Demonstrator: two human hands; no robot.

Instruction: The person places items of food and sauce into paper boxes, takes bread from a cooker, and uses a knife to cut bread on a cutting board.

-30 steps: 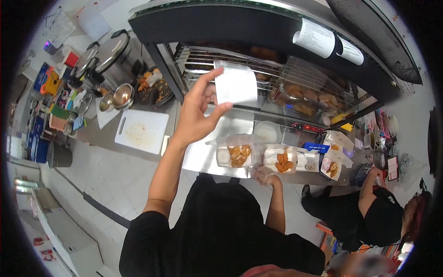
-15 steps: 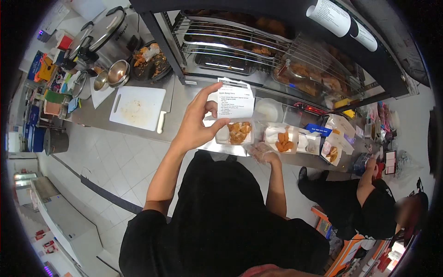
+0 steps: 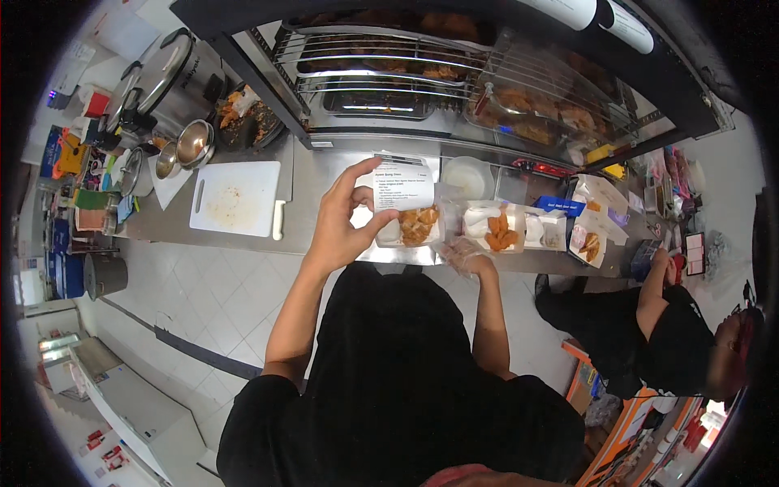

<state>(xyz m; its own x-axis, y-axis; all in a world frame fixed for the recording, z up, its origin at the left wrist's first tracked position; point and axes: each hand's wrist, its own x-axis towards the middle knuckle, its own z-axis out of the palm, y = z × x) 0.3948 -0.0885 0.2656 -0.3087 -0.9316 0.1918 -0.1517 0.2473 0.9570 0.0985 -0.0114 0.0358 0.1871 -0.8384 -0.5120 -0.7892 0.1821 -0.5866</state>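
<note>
Two hands are seen over the table (image 3: 166,215), and each is kept in a different manner. By the left hand (image 3: 341,223), which is bare, a white paper slip (image 3: 403,185) is held at its left side, with the forefinger near the upper corner and the thumb near the lower one; the fingers are only partly closed. It seems that the slip is gripped by the edge so that its printed face is left uncovered and turned up to the eyes. It is held above the back part of the first food box (image 3: 411,246), perhaps so that paper and food can be seen together.

The right hand (image 3: 467,257) is covered by a clear plastic glove, probably for cleanness with food. Its fingers are loosely bent just beside the right front corner of this box; whether the box is touched, or anything is held, cannot be told.

In the first box, fried pieces (image 3: 418,229) are placed at the right side of a white portion, which is partly hidden. The second food box (image 3: 508,250) is set to the right, likely to be within easy reach. The knife (image 3: 278,223) is laid beside the cutting board (image 3: 235,199), well apart from the boxes.
</note>
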